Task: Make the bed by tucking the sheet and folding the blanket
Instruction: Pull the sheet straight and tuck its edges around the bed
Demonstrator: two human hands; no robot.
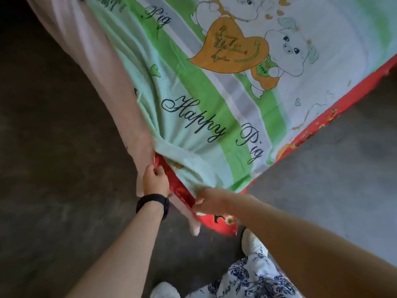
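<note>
Tension should be even: the left hand (155, 179) grips the red floral cloth edge (223, 226) with curled fingers, the right hand (209, 201) pinches the green-striped cartoon-printed sheet (204, 125) for tucking.

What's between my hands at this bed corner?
Head view: a strip of red patterned fabric runs between the left hand and right hand, just below the Happy Pig sheet.

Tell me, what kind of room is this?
Likely a plain bedroom: a "Happy Pig" cartoon sheet spread over red patterned fabric, above a bare grey floor. The left hand grips the red patterned fabric, and the right hand grips the sheet's corner.
</note>
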